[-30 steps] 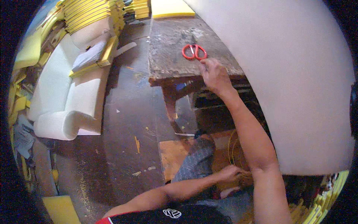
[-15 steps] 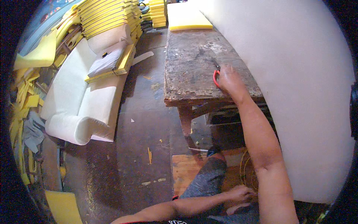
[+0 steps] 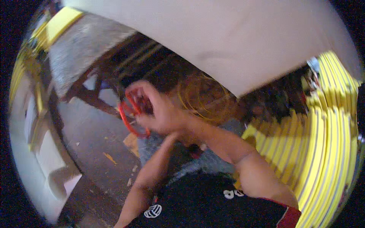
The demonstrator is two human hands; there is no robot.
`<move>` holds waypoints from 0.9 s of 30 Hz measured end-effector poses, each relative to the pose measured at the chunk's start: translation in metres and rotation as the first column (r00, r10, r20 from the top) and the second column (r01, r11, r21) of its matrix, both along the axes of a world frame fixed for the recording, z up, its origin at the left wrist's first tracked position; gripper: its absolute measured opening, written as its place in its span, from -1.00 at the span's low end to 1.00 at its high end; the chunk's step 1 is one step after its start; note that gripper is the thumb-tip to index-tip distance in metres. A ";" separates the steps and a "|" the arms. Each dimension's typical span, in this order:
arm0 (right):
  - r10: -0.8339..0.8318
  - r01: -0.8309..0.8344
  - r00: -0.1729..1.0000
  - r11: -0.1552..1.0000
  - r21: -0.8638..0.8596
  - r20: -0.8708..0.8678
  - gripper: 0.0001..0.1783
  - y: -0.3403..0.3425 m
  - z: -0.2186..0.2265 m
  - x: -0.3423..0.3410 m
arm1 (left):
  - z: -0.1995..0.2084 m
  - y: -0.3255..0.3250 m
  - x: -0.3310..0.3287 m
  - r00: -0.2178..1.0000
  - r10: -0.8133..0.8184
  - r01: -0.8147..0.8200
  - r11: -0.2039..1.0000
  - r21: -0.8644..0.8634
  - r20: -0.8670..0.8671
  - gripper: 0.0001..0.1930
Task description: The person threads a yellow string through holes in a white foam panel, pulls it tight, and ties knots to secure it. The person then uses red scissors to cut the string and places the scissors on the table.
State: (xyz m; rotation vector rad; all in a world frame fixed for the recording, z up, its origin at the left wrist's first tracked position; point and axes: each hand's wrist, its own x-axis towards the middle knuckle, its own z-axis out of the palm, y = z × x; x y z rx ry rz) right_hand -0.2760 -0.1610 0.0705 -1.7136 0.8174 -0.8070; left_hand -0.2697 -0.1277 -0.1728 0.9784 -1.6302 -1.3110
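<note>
In front of my body my right hand (image 3: pixel 162 110) is closed round a pair of scissors with red handles (image 3: pixel 124 120). The handle loops stick out to the left of the fingers; motion smears the blades, so I cannot make them out. My left forearm (image 3: pixel 154 165) rises from the lower edge and crosses behind the right wrist. The right wrist covers most of my left hand (image 3: pixel 187 140), so its fingers do not show.
A worn wooden table (image 3: pixel 81 45) stands at upper left, bearing a yellow foam block (image 3: pixel 62 23). A large pale panel (image 3: pixel 243 34) spans the top. Yellow foam sheets (image 3: pixel 323 148) are stacked at right. Coiled yellow cord (image 3: pixel 201 97) lies beyond my hands; a cream sofa (image 3: pixel 45 163) stands left.
My right hand has brought the scissors from the tabletop back towards my body. My left hand has come up behind the right wrist. The view has swung to the right.
</note>
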 end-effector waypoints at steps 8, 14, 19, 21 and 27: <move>-0.489 0.570 0.802 0.798 0.196 -0.343 -0.66 0.208 -0.041 -0.213 | 0.059 0.014 0.022 0.994 0.111 -0.110 0.993 0.030 -0.016 -0.80; -0.698 0.522 0.712 0.454 0.722 -0.076 -0.76 0.195 -0.063 -0.275 | 0.099 0.025 0.040 0.986 0.159 -0.158 0.987 -0.020 0.043 -0.80; -0.529 0.598 0.794 0.594 0.538 -0.298 -0.80 0.156 -0.078 -0.308 | 0.097 0.034 0.043 0.983 0.156 -0.147 0.985 -0.095 0.096 -0.78; -0.444 0.539 0.842 0.692 0.480 -0.306 -0.77 0.142 -0.073 -0.318 | 0.095 0.037 0.043 0.986 0.143 -0.136 0.988 -0.074 0.091 -0.78; -0.405 0.556 0.823 0.716 0.422 -0.397 -0.58 0.118 -0.047 -0.318 | 0.097 0.039 0.044 0.981 0.136 -0.117 0.984 -0.132 0.139 -0.79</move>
